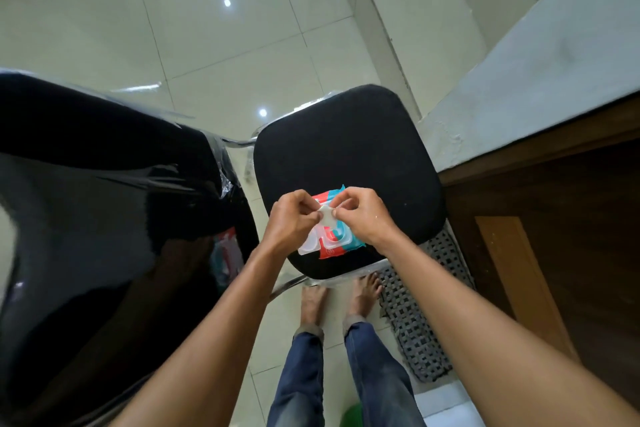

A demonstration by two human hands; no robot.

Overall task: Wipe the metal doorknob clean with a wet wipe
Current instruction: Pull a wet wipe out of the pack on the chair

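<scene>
A red and teal wet wipe pack (337, 246) lies on the near part of a black padded chair seat (349, 149), its white flip lid open toward the left. Above the pack, my left hand (294, 218) and my right hand (363, 215) pinch a small folded white wet wipe (326, 215) between their fingertips. Both hands touch the wipe from opposite sides. No doorknob is in view.
A glossy black chair back (104, 218) fills the left side. A dark wooden door and frame (554, 218) stand at the right beside a grey wall ledge (536, 80). A grey woven mat (422, 315) lies by my bare feet on the pale tiled floor.
</scene>
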